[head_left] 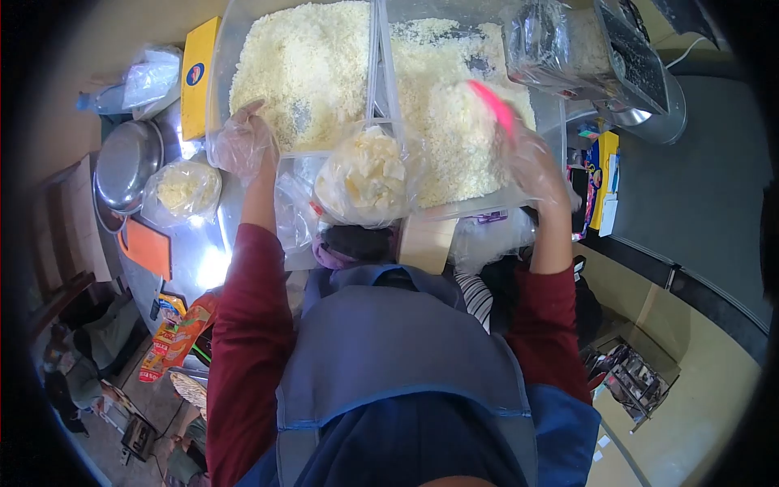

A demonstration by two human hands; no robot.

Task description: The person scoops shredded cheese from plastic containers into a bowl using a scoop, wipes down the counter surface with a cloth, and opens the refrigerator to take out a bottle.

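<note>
Two clear plastic tubs hold pale yellow grated stuff that looks like cheese. At the near left corner of the left tub [219,49], my left hand [247,142], in a clear plastic glove, is closed on the rim. Also gloved, my right hand [535,166] is over the right side of the right tub [560,138]. It grips a bright pink tool [493,105], perhaps a spatula, whose end lies over the grated heap [454,138]. An open plastic bag of pale chunks [369,174] stands between my arms at the tubs' near edge.
Left of me are a metal bowl [130,166], a bag of grated stuff [180,191], an orange board [148,250] and a yellow box [200,79]. A bag-covered metal machine [584,53] stands right of the right tub. Another person's figure [97,337] is at lower left.
</note>
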